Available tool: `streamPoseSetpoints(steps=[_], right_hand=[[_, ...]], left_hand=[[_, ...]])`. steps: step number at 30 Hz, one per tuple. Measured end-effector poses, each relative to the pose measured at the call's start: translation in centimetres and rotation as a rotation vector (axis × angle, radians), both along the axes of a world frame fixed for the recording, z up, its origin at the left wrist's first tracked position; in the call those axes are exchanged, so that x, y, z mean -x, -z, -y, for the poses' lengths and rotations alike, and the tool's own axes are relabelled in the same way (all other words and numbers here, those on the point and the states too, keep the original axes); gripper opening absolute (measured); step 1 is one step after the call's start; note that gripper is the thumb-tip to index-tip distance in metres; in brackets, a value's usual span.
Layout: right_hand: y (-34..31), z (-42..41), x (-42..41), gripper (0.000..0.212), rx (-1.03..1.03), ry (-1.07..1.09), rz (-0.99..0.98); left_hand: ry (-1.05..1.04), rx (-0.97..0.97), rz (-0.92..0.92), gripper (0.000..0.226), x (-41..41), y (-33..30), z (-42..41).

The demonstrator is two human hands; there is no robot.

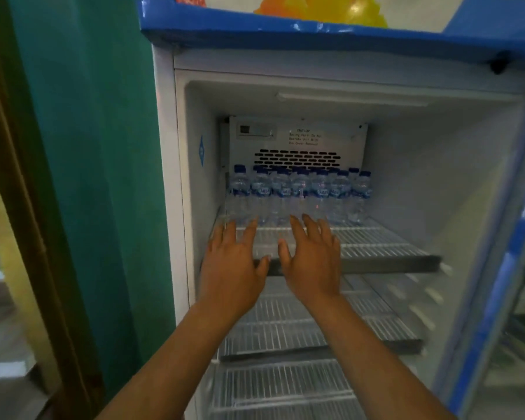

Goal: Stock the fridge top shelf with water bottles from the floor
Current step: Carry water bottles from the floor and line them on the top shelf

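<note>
Several small water bottles [299, 194] with blue caps stand in rows at the back of the fridge's top wire shelf [385, 247]. My left hand [235, 265] reaches over the shelf's front left with fingers straight and spread, holding nothing. My right hand [311, 262] is beside it, fingers also straight and spread, empty. The fingertips of both hands stop just short of the front row of bottles. The front half of the top shelf is bare wire.
The fridge door [497, 268] stands open on the right. Two lower wire shelves [315, 331] lie below my arms. A vent panel [297, 140] covers the back wall above the bottles. A teal wall [88, 177] is to the left of the fridge.
</note>
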State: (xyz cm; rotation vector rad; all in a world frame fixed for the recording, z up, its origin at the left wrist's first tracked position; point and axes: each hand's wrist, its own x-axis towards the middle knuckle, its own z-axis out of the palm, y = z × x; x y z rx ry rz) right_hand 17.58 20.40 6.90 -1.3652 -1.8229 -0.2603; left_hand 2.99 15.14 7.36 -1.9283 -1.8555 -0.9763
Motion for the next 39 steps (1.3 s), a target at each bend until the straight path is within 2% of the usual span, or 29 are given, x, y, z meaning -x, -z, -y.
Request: streamPoseSetpoints(steps=[5,13,20,26,32,39], right_hand=[[3.9,8.3,-1.1,0.056,0.067,-0.029,-0.011],[13.1,22.9,1.3,0.056,0.205,-0.146,-0.005],[20.3,30.7,7.0,0.052,0.318,-0.297,0.101],[27.1,34.6,14.7,0.049,0.409,-0.377,0.188],[35.7,35.8,21.8,0.052,0.615,-0.391,0.324],[50.1,36.9,25.7,0.054,0.885,-0.422,0.437]], left_hand=[[-0.084,0.003,-0.001,0.071,-1.4,3.3,10.0],[-0.276,0.307,0.045,0.072,0.4,11.1,25.8],[-0.428,0.498,0.089,0.075,5.8,18.4,35.3],[-0.516,0.675,0.153,0.076,12.8,25.0,40.2],[-0.489,0.874,0.206,0.075,20.3,33.0,41.8],[-0.546,1.110,0.328,0.077,25.0,48.4,41.5]])
